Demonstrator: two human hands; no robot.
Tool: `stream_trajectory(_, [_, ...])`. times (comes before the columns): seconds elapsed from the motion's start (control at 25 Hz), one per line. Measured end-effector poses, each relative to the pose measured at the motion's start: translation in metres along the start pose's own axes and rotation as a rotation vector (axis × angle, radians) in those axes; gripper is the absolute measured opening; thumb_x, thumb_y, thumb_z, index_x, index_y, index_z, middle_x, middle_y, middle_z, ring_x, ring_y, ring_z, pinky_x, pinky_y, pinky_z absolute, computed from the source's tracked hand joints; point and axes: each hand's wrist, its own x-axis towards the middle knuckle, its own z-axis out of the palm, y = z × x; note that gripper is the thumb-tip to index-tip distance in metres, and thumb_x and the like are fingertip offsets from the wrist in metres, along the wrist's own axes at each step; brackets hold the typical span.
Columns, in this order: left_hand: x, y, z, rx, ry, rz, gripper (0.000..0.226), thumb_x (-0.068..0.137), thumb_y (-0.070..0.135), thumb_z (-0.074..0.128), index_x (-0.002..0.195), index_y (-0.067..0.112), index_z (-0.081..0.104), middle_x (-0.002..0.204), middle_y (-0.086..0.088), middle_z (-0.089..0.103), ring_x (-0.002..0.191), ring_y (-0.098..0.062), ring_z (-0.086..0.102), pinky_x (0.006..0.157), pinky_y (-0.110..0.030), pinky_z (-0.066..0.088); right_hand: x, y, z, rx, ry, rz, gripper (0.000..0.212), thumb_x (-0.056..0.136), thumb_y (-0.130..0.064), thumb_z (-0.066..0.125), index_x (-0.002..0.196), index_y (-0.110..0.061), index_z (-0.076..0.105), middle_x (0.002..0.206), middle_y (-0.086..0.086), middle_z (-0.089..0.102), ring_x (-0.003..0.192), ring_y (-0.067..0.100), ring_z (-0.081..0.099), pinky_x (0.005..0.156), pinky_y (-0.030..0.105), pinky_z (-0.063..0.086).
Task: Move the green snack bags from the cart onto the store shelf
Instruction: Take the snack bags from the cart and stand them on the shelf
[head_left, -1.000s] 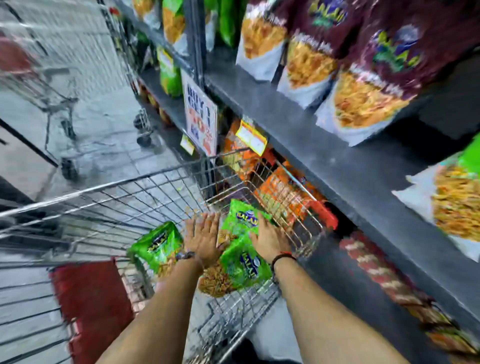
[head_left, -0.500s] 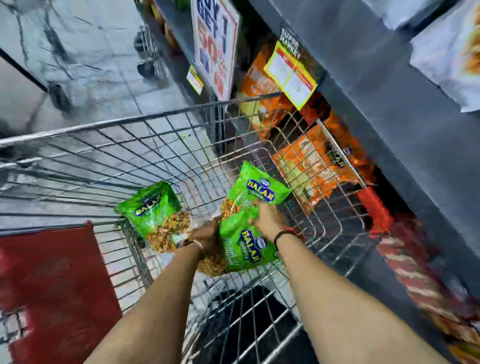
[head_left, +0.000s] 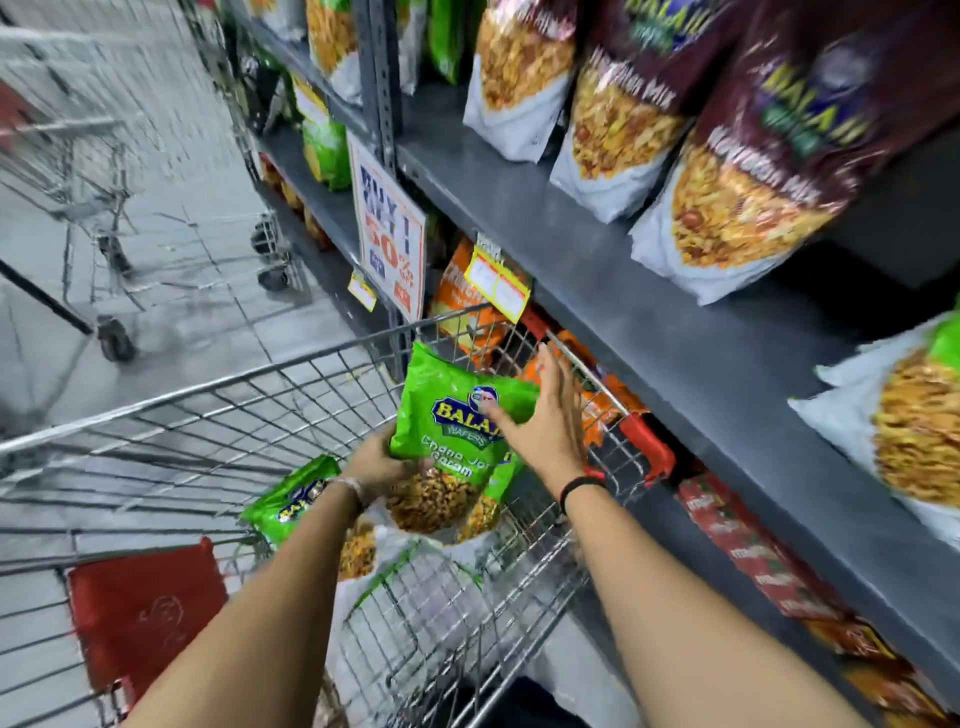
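Note:
My left hand (head_left: 376, 465) grips the lower left edge of a green snack bag (head_left: 452, 395) held upright above the wire cart (head_left: 208, 387). A second green bag (head_left: 506, 470) peeks out from behind it. Over the front bag's right side lies my right hand (head_left: 545, 426), fingers straight and spread, thumb on the printed logo. Another green bag (head_left: 291, 499) rests in the cart beside my left wrist. The grey store shelf (head_left: 649, 312) runs along the right, just past the cart's corner.
Maroon snack bags (head_left: 753, 156) stand along the shelf, and a green-topped bag (head_left: 914, 415) sits at the far right. Orange bags (head_left: 462, 312) fill the lower shelf behind the cart. A discount sign (head_left: 389, 234) hangs off the upright. A second cart (head_left: 78, 156) stands in the aisle.
Both hands have lifted the green bags from the cart floor up toward the shelf. My right hand went from gripping to lying flat. The view has tilted up.

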Motion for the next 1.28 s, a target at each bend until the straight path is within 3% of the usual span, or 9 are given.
stream_trajectory(0.2, [-0.017,0.098,0.004,-0.088,-0.053,0.243,0.035,0.074,-0.012,0.06,0.107,-0.009,0.052,0.09,-0.007,0.061,0.046,0.011,0.057,0.049,-0.003,0.047,-0.031,-0.015,-0.05,0.197,0.018,0.11,0.117,0.067,-0.031,0.078,0.141,-0.008,-0.01,0.155,0.017,-0.005,0.144,0.024,-0.001,0.117,0.029,0.0])
stream_trajectory(0.28, [-0.033,0.132,0.017,-0.148,-0.112,0.318,0.035,0.075,-0.012,0.058,0.108,-0.005,0.053,0.08,0.0,0.068,0.05,0.008,0.061,0.052,-0.006,0.05,-0.041,-0.023,-0.075,0.342,-0.074,0.163,0.1,0.074,-0.026,0.074,0.142,-0.014,0.001,0.154,0.016,0.011,0.141,0.025,0.018,0.118,0.036,0.018])
stream_trajectory(0.44, [-0.069,0.177,0.068,-0.237,-0.225,0.409,0.035,0.075,-0.01,0.058,0.106,0.005,0.054,0.083,-0.002,0.068,0.07,-0.007,0.066,0.069,-0.019,0.055,-0.074,-0.015,-0.145,0.533,-0.036,0.235,0.065,0.075,-0.019,0.073,0.128,-0.012,0.036,0.131,0.01,0.052,0.112,0.017,0.05,0.09,0.019,0.039])
stream_trajectory(0.64, [-0.104,0.219,0.154,-0.17,-0.357,0.563,0.034,0.072,0.008,0.07,0.103,0.015,0.057,0.087,0.007,0.067,0.082,-0.011,0.061,0.079,-0.025,0.05,-0.108,0.013,-0.231,0.585,0.367,0.217,0.059,0.073,-0.009,0.074,0.124,-0.009,0.044,0.12,0.016,0.061,0.11,0.029,0.057,0.099,0.043,0.045])
stream_trajectory(0.76, [-0.106,0.24,0.187,-0.046,-0.479,0.648,0.055,0.069,0.003,0.071,0.117,0.01,0.044,0.103,-0.002,0.062,0.089,-0.003,0.061,0.083,-0.021,0.05,-0.115,0.026,-0.265,0.645,0.549,0.205,0.053,0.072,-0.013,0.075,0.118,-0.012,0.048,0.112,0.012,0.064,0.105,0.028,0.06,0.094,0.038,0.047])
stream_trajectory(0.88, [-0.093,0.25,0.209,0.034,-0.438,0.672,0.052,0.071,-0.01,0.065,0.117,0.0,0.042,0.11,-0.013,0.056,0.099,-0.019,0.054,0.092,-0.033,0.046,-0.111,0.039,-0.28,0.555,0.639,0.215,0.051,0.071,-0.027,0.076,0.115,-0.015,0.052,0.118,0.01,0.06,0.111,0.025,0.055,0.095,0.032,0.042])
stream_trajectory(1.04, [-0.071,0.245,0.236,0.016,-0.429,0.671,0.047,0.071,-0.013,0.063,0.112,0.001,0.045,0.101,-0.009,0.057,0.086,-0.011,0.057,0.068,-0.005,0.049,-0.1,0.061,-0.27,0.449,0.733,0.259,0.059,0.069,-0.035,0.077,0.119,-0.012,0.052,0.124,0.011,0.056,0.116,0.025,0.051,0.093,0.028,0.037])
stream_trajectory(1.2, [-0.05,0.213,0.247,-0.036,-0.417,0.612,0.045,0.072,-0.015,0.061,0.11,0.002,0.044,0.1,-0.01,0.058,0.091,-0.02,0.057,0.081,-0.028,0.05,-0.097,0.082,-0.245,0.502,0.787,0.269,0.059,0.065,-0.017,0.081,0.117,-0.013,0.053,0.11,0.008,0.066,0.097,0.018,0.061,0.08,0.007,0.044])
stream_trajectory(1.28, [-0.045,0.211,0.249,-0.033,-0.426,0.612,0.042,0.074,-0.011,0.061,0.108,0.008,0.045,0.097,-0.005,0.059,0.089,-0.016,0.057,0.079,-0.025,0.049,-0.095,0.085,-0.24,0.496,0.825,0.256,0.058,0.065,-0.016,0.081,0.115,-0.012,0.054,0.105,0.006,0.067,0.093,0.016,0.061,0.073,0.004,0.042])
